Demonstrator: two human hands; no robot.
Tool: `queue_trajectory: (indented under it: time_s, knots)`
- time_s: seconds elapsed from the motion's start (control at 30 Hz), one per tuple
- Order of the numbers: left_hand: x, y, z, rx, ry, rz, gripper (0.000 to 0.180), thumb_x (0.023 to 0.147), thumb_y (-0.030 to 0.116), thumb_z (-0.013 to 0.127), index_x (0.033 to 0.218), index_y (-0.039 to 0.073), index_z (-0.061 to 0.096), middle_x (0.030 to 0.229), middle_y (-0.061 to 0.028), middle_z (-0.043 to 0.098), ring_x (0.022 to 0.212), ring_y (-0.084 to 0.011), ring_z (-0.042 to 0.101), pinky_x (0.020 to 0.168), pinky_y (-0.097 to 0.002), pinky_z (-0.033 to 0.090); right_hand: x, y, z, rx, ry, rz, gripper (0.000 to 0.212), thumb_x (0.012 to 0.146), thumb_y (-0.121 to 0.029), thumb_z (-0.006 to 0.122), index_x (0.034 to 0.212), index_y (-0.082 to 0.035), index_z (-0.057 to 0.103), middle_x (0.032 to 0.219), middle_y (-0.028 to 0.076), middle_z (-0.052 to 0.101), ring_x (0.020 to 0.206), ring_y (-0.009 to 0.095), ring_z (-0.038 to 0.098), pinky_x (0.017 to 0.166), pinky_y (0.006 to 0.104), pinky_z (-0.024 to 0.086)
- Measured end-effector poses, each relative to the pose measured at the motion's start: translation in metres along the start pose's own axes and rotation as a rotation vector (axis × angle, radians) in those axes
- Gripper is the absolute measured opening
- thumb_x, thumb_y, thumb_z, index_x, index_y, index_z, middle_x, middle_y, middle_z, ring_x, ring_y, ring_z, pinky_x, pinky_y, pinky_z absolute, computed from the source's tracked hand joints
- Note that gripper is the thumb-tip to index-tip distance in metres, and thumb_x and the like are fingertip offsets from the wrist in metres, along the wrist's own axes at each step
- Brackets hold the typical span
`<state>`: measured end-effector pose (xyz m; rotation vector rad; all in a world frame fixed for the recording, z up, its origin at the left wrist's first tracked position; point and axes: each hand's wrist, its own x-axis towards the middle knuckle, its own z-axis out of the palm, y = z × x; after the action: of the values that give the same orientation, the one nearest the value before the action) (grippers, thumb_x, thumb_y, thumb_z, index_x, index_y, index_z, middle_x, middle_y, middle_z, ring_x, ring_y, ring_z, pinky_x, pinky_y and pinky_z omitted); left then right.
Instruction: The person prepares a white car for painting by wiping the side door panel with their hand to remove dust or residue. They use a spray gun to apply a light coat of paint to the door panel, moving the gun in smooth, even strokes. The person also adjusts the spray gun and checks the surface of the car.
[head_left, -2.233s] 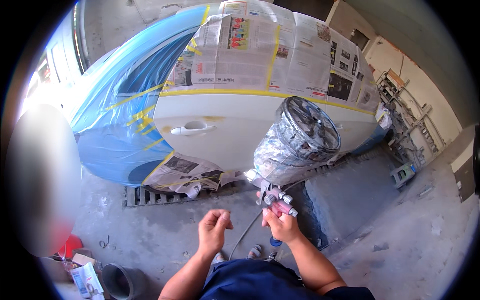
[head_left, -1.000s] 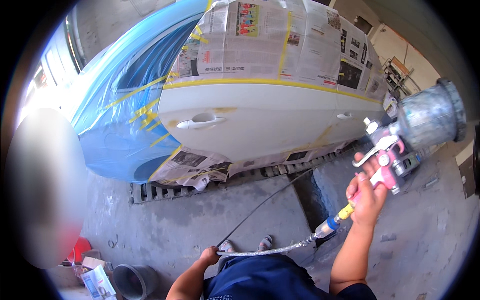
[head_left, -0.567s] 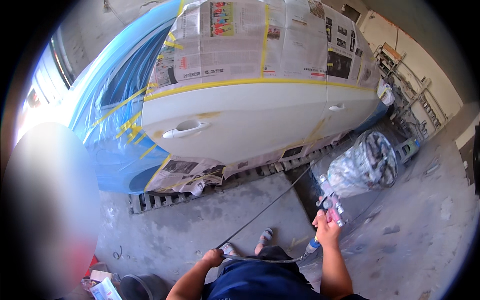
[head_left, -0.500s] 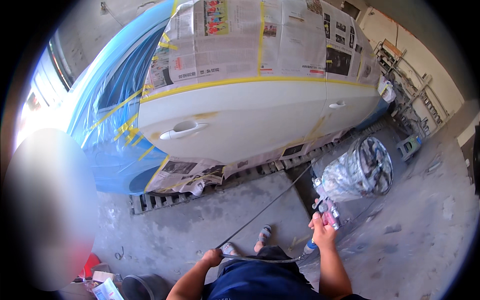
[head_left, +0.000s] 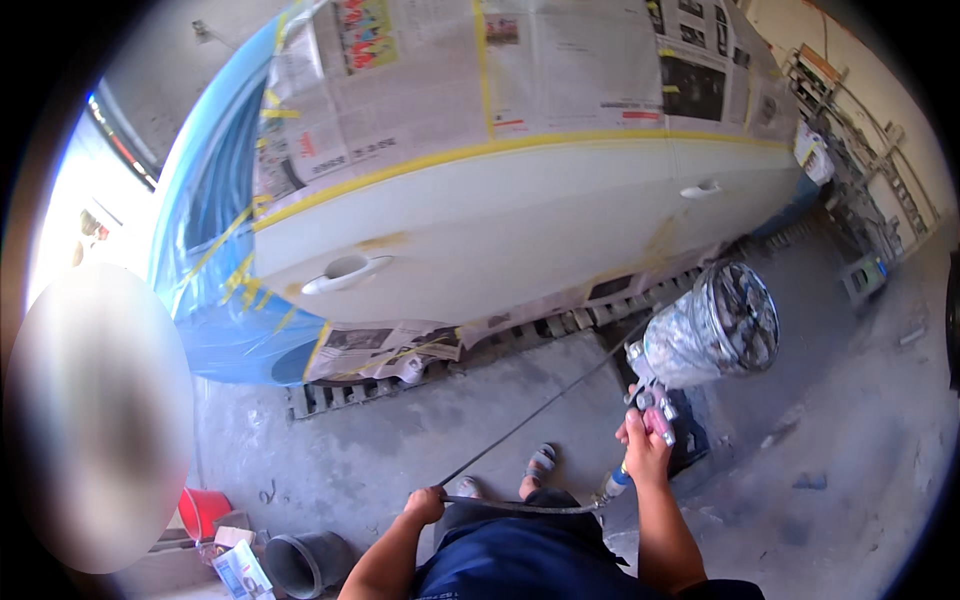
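My right hand grips the pink handle of a paint spray gun whose round metal cup, wrapped in foil, tilts up and to the right. My left hand is closed on the dark air hose, which runs from the gun's base across my front and up toward the car. Ahead stands a car with white door panels, its windows covered in newspaper edged with yellow tape, and blue film over its left end.
Metal grating lies on the concrete floor under the car's sill. A red bucket, a grey pot and a printed carton sit at lower left. Shelving with clutter stands at the right. My sandalled feet are below.
My right hand swung the spray gun from high at the right down to chest level near the car's sill. My left hand, free at first, now holds the hose.
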<state>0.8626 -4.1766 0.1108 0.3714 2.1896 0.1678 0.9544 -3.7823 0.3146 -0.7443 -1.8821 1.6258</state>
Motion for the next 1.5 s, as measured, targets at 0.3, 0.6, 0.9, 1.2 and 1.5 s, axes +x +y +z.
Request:
queue_trajectory:
  time_s: [0.3, 0.6, 0.9, 1.2, 1.5]
  knots:
    - [0.035, -0.01, -0.004, 0.064, -0.065, 0.038, 0.029, 0.082, 0.016, 0.053, 0.108, 0.013, 0.066, 0.104, -0.0192, 0.067, 0.102, -0.0373, 0.063, 0.089, -0.0464, 0.049, 0.018, 0.18, -0.078, -0.156, 0.706, 0.268, 0.029, 0.093, -0.015, 0.06, 0.119, -0.002, 0.053, 0.073, 0.002, 0.056, 0.052, 0.01, 0.053, 0.044, 0.0254, 0.039]
    - [0.074, -0.027, -0.027, 0.124, -0.101, 0.133, 0.019, 0.085, 0.019, 0.056, 0.099, 0.013, 0.067, 0.094, -0.0224, 0.067, 0.095, -0.0422, 0.063, 0.084, -0.0506, 0.049, -0.069, 0.307, -0.12, -0.009, 1.002, 0.639, 0.031, 0.09, -0.007, 0.057, 0.118, 0.006, 0.051, 0.083, 0.007, 0.061, 0.052, 0.013, 0.052, 0.051, 0.0266, 0.048]
    - [0.105, 0.006, 0.007, 0.144, -0.072, 0.124, 0.016, 0.083, 0.015, 0.059, 0.097, 0.011, 0.067, 0.088, -0.0212, 0.067, 0.088, -0.0411, 0.064, 0.075, -0.0478, 0.051, -0.075, 0.387, -0.147, 0.127, 1.071, 0.641, 0.03, 0.091, -0.01, 0.055, 0.119, -0.002, 0.049, 0.067, 0.001, 0.049, 0.05, 0.01, 0.047, 0.043, 0.0266, 0.039]
    - [0.1, 0.009, 0.031, 0.187, -0.103, 0.088, 0.015, 0.083, 0.013, 0.059, 0.095, 0.012, 0.067, 0.087, -0.0202, 0.068, 0.088, -0.0414, 0.064, 0.076, -0.0495, 0.05, -0.081, 0.396, -0.158, 0.225, 1.063, 0.701, 0.023, 0.093, -0.017, 0.057, 0.112, -0.005, 0.052, 0.063, 0.001, 0.048, 0.045, 0.011, 0.047, 0.039, 0.0264, 0.034]
    - [0.095, -0.025, 0.028, 0.234, -0.127, 0.078, 0.015, 0.083, 0.014, 0.061, 0.095, 0.012, 0.069, 0.089, -0.0189, 0.069, 0.09, -0.0384, 0.065, 0.079, -0.0467, 0.051, -0.078, 0.314, -0.122, 0.097, 1.019, 0.614, 0.044, 0.092, -0.052, 0.057, 0.098, -0.009, 0.053, 0.057, 0.001, 0.055, 0.044, 0.009, 0.053, 0.039, 0.0218, 0.037]
